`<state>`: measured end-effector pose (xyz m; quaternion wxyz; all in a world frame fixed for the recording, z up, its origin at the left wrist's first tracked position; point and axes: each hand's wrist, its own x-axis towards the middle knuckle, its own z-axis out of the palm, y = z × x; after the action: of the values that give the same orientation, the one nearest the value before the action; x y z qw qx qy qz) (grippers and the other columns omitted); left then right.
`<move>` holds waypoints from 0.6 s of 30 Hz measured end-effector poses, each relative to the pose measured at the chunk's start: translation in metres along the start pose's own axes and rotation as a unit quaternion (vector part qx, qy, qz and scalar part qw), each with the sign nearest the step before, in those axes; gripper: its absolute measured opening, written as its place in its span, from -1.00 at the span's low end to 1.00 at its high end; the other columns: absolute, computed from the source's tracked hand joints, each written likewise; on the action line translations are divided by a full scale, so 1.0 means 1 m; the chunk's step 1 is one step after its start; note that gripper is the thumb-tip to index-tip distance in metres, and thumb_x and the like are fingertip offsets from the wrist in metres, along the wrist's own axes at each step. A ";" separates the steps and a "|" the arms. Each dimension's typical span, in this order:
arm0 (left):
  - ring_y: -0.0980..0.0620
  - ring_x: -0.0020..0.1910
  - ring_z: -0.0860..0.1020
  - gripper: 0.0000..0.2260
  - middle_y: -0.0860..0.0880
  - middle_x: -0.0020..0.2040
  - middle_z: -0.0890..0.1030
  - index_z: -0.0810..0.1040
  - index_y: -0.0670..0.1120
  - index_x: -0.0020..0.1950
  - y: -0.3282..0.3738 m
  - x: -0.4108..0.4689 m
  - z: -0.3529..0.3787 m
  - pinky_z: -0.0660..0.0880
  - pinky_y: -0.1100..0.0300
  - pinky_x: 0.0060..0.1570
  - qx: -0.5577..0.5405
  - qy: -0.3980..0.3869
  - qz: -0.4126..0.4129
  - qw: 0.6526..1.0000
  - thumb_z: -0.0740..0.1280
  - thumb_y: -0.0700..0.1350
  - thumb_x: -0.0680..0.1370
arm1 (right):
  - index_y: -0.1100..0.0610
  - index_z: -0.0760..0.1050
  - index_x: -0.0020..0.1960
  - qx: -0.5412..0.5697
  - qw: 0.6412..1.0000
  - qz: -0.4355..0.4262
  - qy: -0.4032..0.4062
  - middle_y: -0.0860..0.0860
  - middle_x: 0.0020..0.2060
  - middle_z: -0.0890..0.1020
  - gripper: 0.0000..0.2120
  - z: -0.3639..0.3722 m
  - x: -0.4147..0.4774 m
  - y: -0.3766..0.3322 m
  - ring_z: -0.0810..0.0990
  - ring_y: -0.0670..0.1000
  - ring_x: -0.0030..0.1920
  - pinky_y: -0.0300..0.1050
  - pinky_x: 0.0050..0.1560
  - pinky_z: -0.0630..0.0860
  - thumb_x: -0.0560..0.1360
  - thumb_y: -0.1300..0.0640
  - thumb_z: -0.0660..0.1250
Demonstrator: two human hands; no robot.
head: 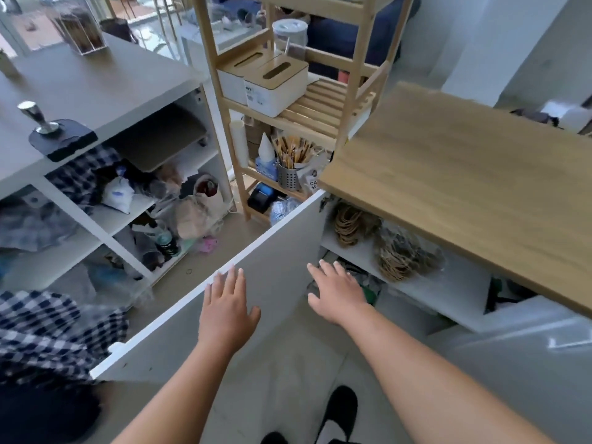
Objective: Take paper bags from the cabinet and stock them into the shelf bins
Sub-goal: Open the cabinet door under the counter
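Observation:
The white cabinet door stands swung open under a wooden countertop. Inside, on the cabinet's upper shelf, lie bundles of brown paper bags with twisted handles and a second bundle wrapped in clear plastic. My left hand is flat, fingers spread, on the top edge of the door. Beside it, my right hand is open and empty, reaching toward the cabinet's inside below the shelf. The wooden shelf rack stands behind the door.
On the rack sit two white tissue boxes, a metal holder of sticks and a black printer. A white open unit stuffed with clothes and bags stands left. A checked cloth lies lower left. My black shoe is on the floor.

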<state>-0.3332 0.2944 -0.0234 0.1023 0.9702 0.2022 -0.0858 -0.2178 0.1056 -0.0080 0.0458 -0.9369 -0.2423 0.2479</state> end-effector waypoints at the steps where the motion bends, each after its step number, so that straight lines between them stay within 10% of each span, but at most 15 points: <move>1: -0.19 0.60 -0.12 -0.29 -0.07 0.64 -0.07 -0.05 -0.11 0.62 0.005 0.002 0.002 -0.11 -0.05 0.56 0.006 0.000 -0.012 1.000 0.17 0.13 0.60 | -0.04 0.01 0.59 0.006 1.000 0.007 -0.002 0.01 0.60 0.05 -0.37 -0.001 0.000 0.011 -0.02 0.15 0.58 0.16 0.52 0.08 0.60 -0.07 0.15; 18: -0.11 0.59 -0.26 -0.12 -0.17 0.63 -0.17 -0.22 -0.23 0.59 0.071 0.050 0.032 -0.42 0.06 0.48 -0.014 0.057 -0.101 0.993 0.26 0.10 0.52 | -0.01 0.09 0.58 0.119 0.987 0.105 -0.014 0.03 0.58 0.12 -0.41 -0.003 0.018 0.123 0.04 0.14 0.57 0.13 0.50 0.16 0.60 -0.06 0.16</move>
<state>-0.2629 0.2415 -0.0530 0.0956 0.9466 0.3055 -0.0377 -0.1495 0.0062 -0.0392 0.1274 -0.9413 -0.1118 0.2918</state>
